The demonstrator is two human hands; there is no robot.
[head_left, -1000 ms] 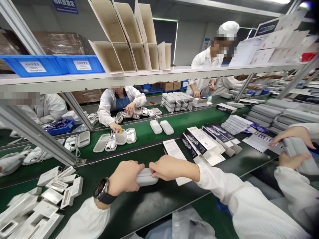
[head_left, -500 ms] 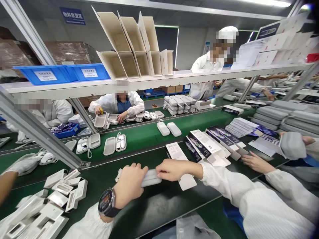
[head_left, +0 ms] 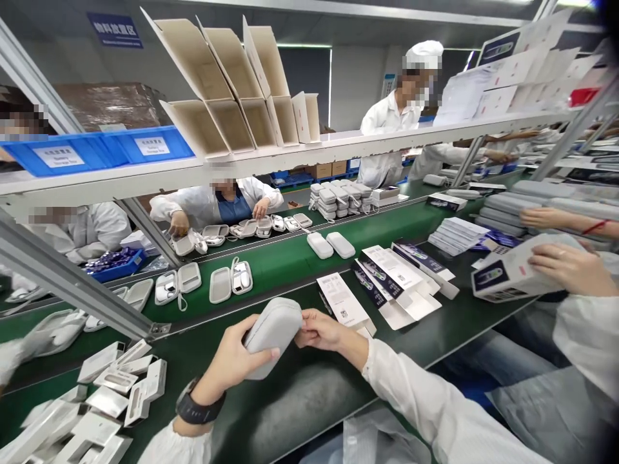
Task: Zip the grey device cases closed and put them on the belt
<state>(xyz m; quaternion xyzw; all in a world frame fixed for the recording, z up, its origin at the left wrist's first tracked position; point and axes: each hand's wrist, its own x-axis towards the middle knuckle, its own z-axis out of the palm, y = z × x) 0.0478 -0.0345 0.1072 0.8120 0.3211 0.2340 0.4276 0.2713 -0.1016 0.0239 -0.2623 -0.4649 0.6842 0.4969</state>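
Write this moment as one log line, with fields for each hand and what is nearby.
left hand: holds grey zip case | right hand: pinches case end | near: leaflet on belt

The dark green workbench (head_left: 300, 393) carries white box trays (head_left: 120, 386) at its left end, leaflets (head_left: 343, 303) and printed cartons (head_left: 401, 277) along its far edge.

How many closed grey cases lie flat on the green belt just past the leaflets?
2: closed case and closed case lie side by side mid-belt. A third, held case, is off the belt in the hands. Stacks farther back aren't counted.
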